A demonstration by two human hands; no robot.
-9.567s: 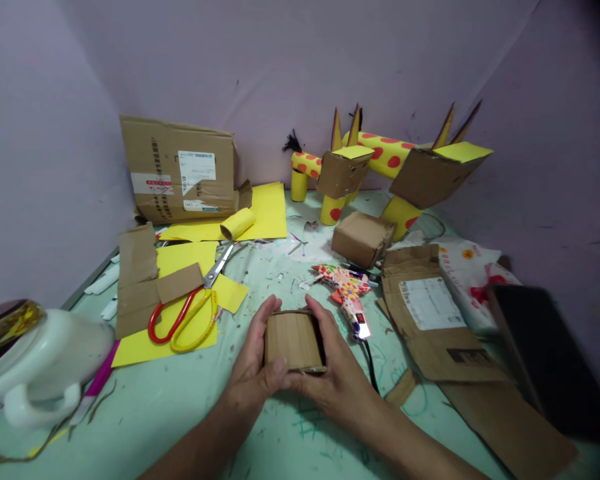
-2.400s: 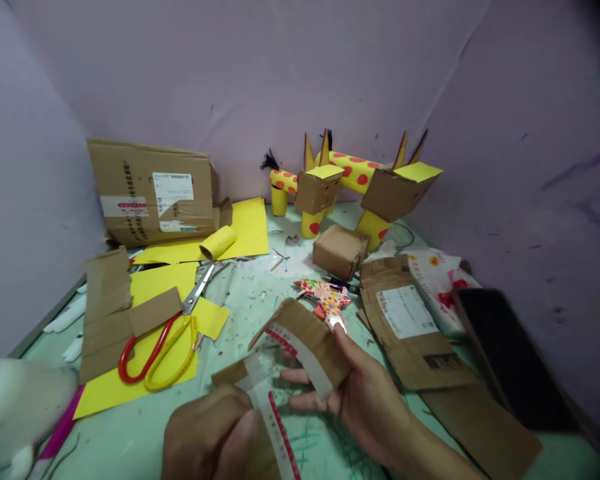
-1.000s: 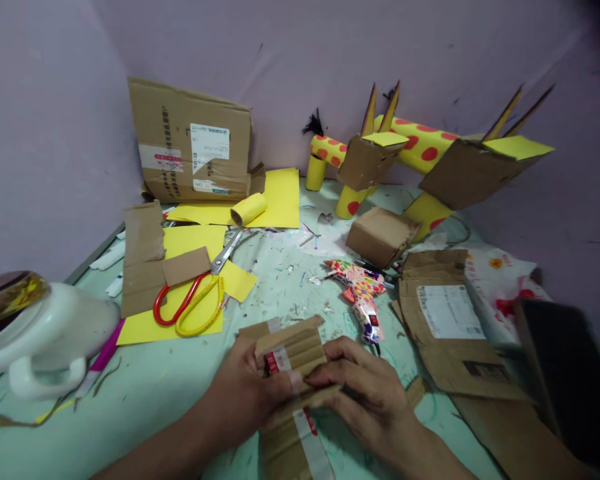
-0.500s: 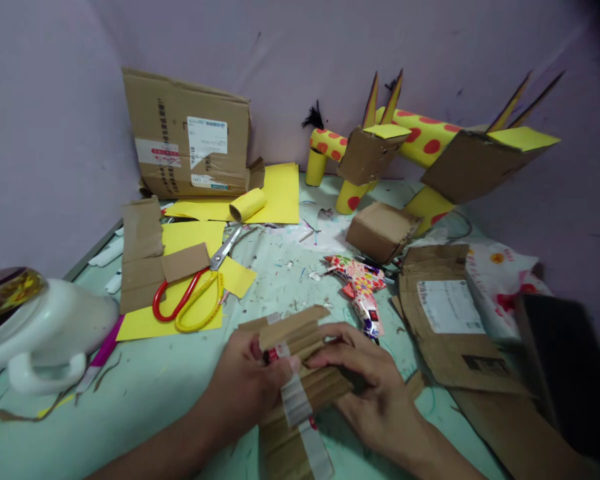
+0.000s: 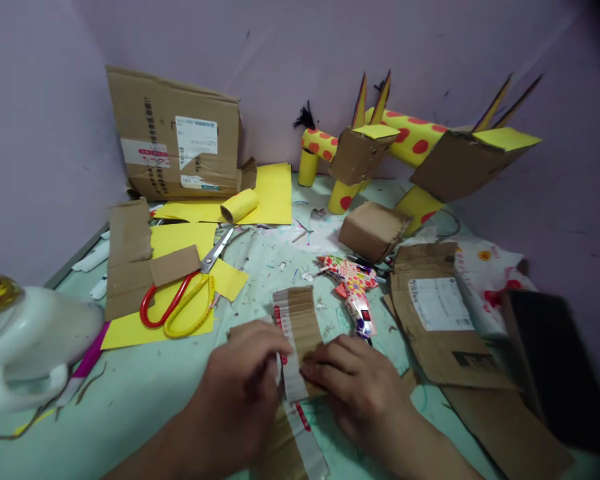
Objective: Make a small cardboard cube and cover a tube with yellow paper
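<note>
A small corrugated cardboard piece [image 5: 304,313] lies near the front middle, a strip of white tape with red print [image 5: 291,370] along its left side. My right hand [image 5: 363,390] is closed on its right edge, fingertips pressing the surface. My left hand [image 5: 240,393] is curled at the taped left edge, index fingertip on the tape; its thumb is partly hidden. Beneath sits a longer taped cardboard strip [image 5: 285,443], partly covered by my hands. Another cardboard scrap [image 5: 250,327] shows behind my left hand. A floral glue gun [image 5: 353,287] rests just beyond my right hand.
Scissors [image 5: 195,293] with red and yellow handles lie on yellow paper [image 5: 125,333] at left, near a white mug [image 5: 50,333] and a purple cutter [image 5: 90,357]. Spotted cardboard animals [image 5: 363,157] stand at the back. A flattened carton [image 5: 430,353] and dark object [image 5: 550,360] occupy the right.
The cardboard piece has turned from a slanted, raised position to nearly upright in view and lower. My left hand has shifted to its taped edge; my right hand has closed over its right side.
</note>
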